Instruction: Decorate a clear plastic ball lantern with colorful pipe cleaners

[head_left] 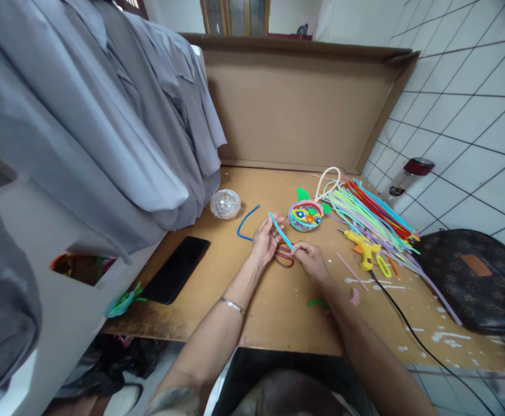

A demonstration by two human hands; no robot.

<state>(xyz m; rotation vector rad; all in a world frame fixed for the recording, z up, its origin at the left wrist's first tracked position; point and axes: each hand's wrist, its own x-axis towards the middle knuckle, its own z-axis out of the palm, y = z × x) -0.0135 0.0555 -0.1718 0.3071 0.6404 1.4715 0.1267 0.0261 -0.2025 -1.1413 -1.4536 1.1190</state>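
A light-blue pipe cleaner (281, 231), apparently doubled, stretches between my hands over the middle of the table. My left hand (266, 238) is turned palm up with curled fingers, holding its upper part. At the lower end, my right hand (309, 260) pinches it between thumb and fingers. Red-handled scissors (284, 257) lie under and between the hands, partly hidden. A bent dark-blue pipe cleaner (240, 230) rests left of my left hand. Beyond my right hand sits a round, colourful face ornament (305, 216) with green leaf-like pieces and a cream loop on top.
A clear faceted ball (225, 204) and a black phone (177, 270) lie left. Right are a pipe-cleaner bundle (365, 208), a yellow glue gun (364, 247) with a trailing cord, a bottle (408, 176) and a brown bag (473, 283). Grey shirts (148, 104) hang at left; cardboard (296, 110) stands behind.
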